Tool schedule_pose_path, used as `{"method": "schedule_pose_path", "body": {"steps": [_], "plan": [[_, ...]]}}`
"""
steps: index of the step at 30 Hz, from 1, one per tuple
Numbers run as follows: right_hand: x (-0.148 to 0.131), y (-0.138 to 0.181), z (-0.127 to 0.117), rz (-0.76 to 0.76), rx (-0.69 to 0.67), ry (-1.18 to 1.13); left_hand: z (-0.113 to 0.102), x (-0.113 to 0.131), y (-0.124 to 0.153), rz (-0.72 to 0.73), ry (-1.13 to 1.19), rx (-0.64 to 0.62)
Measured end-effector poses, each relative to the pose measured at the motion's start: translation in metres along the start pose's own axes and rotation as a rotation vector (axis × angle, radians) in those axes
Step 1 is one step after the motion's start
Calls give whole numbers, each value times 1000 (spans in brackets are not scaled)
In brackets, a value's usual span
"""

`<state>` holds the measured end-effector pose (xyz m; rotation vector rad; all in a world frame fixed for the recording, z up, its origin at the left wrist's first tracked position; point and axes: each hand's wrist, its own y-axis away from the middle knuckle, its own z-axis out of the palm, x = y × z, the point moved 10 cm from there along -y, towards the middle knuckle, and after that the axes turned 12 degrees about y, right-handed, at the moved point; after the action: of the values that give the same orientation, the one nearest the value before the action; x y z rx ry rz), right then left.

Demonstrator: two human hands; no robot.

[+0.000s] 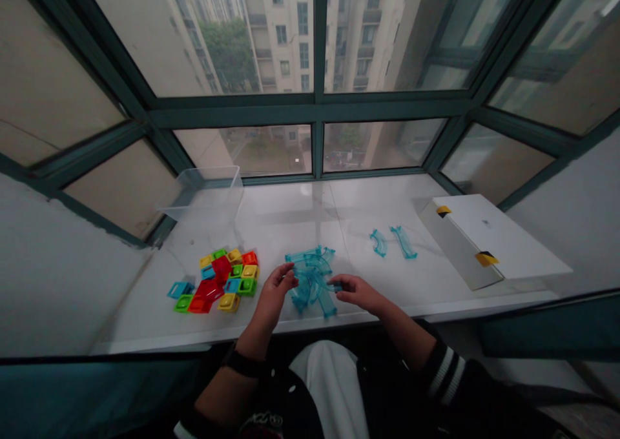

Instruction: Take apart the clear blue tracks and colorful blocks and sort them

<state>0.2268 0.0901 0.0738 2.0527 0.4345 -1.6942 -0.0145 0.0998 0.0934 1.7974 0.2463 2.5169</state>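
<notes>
A pile of translucent blue track pieces (312,271), some curved and some straight, lies on the white sill in front of me. My left hand (278,285) is at the pile's left side, fingers loosely bent and apart, with nothing visible in them. On the right side, my right hand (356,290) pinches the end of a blue track piece (334,286) between thumb and fingers. How far that piece reaches into the pile is hard to make out. A short curved track piece (378,243) and a longer track piece (403,242) lie apart, farther right.
Red, yellow, green and blue plastic blocks (210,290) are heaped left of my left hand. Behind them stands a clear plastic bin (208,193). A white box (498,239) with yellow-black tabs sits at the right. Green-framed windows (317,113) border the white sill (285,210).
</notes>
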Motion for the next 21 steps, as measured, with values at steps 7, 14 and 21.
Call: {"method": "schedule_pose_path", "body": {"steps": [7, 14, 21], "plan": [[-7, -2, -17, -62, 161, 134, -4, 1, 8, -36, 126, -13], [-38, 7, -27, -223, 272, 404, 4, 10, 14, -10, 97, -66], [-45, 16, -41, -238, 292, 568, 2, 1, 15, -19, -66, -144]]}}
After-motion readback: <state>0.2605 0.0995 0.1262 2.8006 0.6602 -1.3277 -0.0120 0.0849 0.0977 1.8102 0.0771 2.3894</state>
